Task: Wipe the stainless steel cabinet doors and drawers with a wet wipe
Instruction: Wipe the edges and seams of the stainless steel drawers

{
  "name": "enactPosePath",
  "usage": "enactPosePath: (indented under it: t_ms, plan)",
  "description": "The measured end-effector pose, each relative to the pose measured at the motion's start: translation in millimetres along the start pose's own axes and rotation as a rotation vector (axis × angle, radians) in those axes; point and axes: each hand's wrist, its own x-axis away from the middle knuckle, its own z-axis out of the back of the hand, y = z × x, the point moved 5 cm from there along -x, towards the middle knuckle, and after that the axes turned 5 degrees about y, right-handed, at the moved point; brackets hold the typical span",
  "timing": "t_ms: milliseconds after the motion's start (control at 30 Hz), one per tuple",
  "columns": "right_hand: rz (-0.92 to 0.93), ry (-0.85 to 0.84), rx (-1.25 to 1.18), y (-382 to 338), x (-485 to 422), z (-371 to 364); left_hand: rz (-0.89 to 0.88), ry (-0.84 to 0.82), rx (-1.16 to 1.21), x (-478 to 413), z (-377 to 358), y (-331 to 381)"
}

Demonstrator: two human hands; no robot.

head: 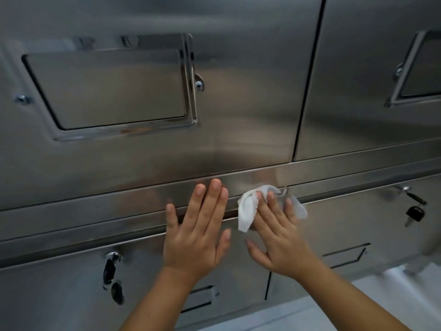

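Observation:
A stainless steel cabinet fills the view, with two upper doors [238, 91] and drawers [71, 295] below. A horizontal steel rail [95, 206] runs between them. My left hand [198, 230] lies flat with straight fingers against the rail and the top of the left drawer. Just to its right, my right hand [279, 235] presses a crumpled white wet wipe [247, 209] against the rail with straight fingers, at the seam between the two drawers. The wipe sticks out on both sides of the fingers.
The left door has a recessed rectangular handle [107, 91]; the right door shows part of another [417, 72]. Keys hang from locks on the left drawer [111, 273] and the right drawer [414, 209]. A pale floor [358, 306] shows at the bottom right.

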Motion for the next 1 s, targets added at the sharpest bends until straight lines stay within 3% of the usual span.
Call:
enactPosePath:
  t_ms: [167, 367, 600, 733, 1000]
  plan:
    - [-0.027, 0.054, -0.01, -14.2, -10.7, -7.2, -0.005, -0.006, -0.01, 0.8, -0.8, 0.7]
    - [-0.047, 0.066, 0.06, 21.3, -0.1, 9.6, 0.064, 0.015, 0.043, -5.2, 2.8, 1.6]
    - [-0.077, 0.13, -0.003, 38.5, 8.2, 8.5, -0.023, 0.044, 0.119, -38.5, -0.4, 55.7]
    - [-0.118, 0.174, -0.008, 50.1, 11.8, 13.0, 0.029, 0.044, 0.095, -49.8, -13.6, 76.2]
    - [-0.347, 0.221, 0.07, 90.0, 35.6, 21.8, 0.015, 0.036, -0.051, -42.9, -23.8, 80.3]
